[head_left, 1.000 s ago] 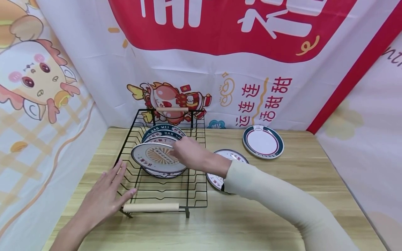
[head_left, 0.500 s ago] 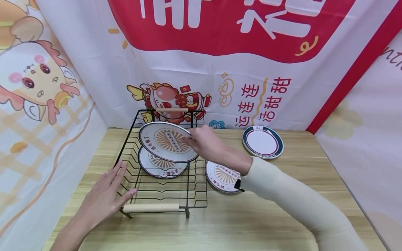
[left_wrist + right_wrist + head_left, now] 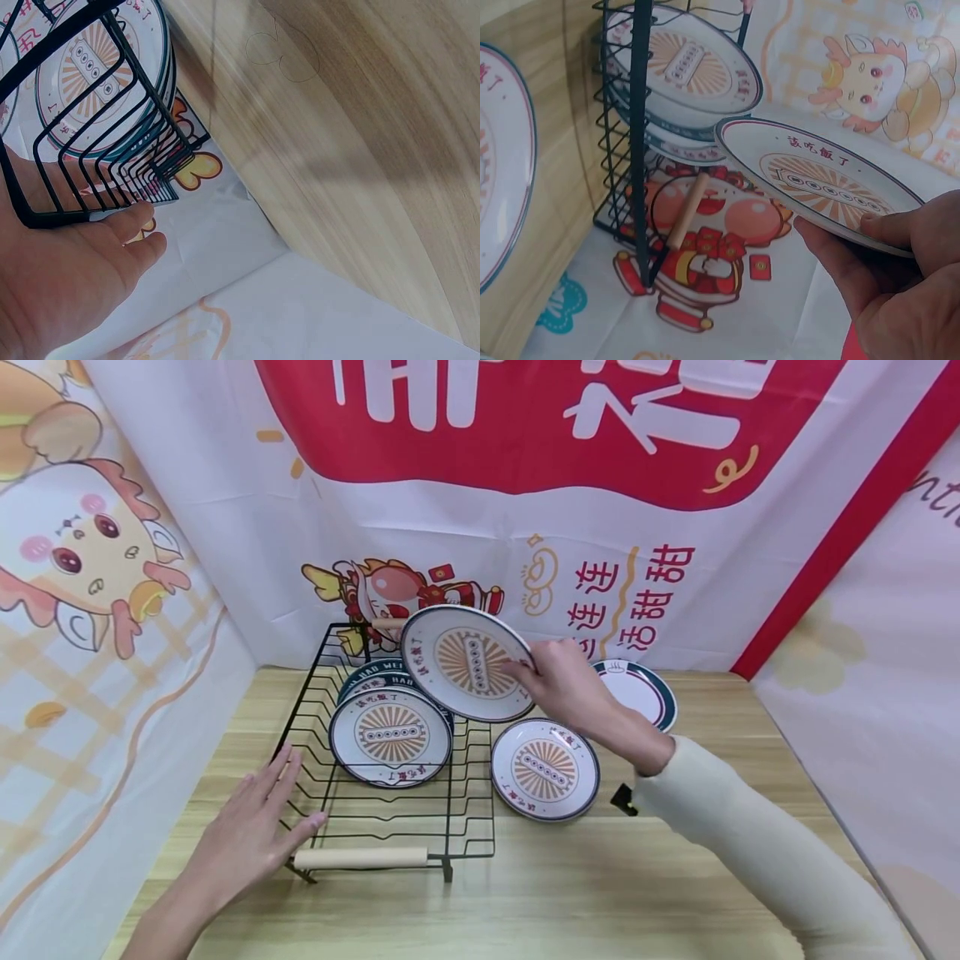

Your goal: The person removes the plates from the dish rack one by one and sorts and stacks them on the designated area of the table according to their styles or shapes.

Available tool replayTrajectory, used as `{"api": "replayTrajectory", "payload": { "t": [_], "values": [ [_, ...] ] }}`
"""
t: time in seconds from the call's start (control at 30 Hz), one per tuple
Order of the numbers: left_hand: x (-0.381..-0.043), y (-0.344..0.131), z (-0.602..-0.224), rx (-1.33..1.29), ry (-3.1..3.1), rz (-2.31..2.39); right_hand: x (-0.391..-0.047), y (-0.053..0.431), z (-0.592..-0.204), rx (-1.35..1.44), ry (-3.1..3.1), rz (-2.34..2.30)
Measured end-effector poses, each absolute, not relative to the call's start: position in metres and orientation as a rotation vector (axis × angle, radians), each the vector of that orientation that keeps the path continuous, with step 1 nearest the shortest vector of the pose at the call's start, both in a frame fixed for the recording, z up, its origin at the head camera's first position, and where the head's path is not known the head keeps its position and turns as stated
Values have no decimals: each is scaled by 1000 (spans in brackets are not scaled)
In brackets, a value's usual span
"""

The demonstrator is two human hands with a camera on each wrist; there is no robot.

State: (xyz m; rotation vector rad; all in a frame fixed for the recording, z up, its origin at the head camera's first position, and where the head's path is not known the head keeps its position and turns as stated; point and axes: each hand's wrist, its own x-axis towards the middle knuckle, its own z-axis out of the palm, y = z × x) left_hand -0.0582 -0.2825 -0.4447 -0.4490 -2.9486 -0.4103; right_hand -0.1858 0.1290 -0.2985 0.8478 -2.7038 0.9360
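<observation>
My right hand [image 3: 570,685] pinches the right rim of a round white plate [image 3: 459,664], thumb on its patterned face and fingers beneath. The plate hangs tilted above the back right of the black wire dish rack [image 3: 360,857]. In the right wrist view, the thumb presses on the held plate [image 3: 817,169] near its orange sunburst. At the rack's left side, my left hand [image 3: 247,827] rests with fingers extended against the wires. A matching white plate [image 3: 390,735] leans in the rack, with dark green-rimmed plates [image 3: 371,671] partly hidden behind it.
Right of the rack, another sunburst plate [image 3: 545,768] lies on the wooden table [image 3: 525,893]. Farther back is a green-rimmed plate [image 3: 637,693], partly covered by the right hand. A printed cloth [image 3: 450,527] hangs behind the rack.
My right hand has lifted the plate out of the rack and carried it up and to the right, uncovering the plates behind. My left hand has stayed at the rack's side.
</observation>
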Motion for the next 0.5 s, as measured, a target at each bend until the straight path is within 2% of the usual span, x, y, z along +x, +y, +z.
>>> {"api": "replayTrajectory", "payload": {
  "t": [0.5],
  "values": [
    [-57,-281,-442,-437,-2963,-417,-193,195,-317,500,-2809,908]
  ]
}}
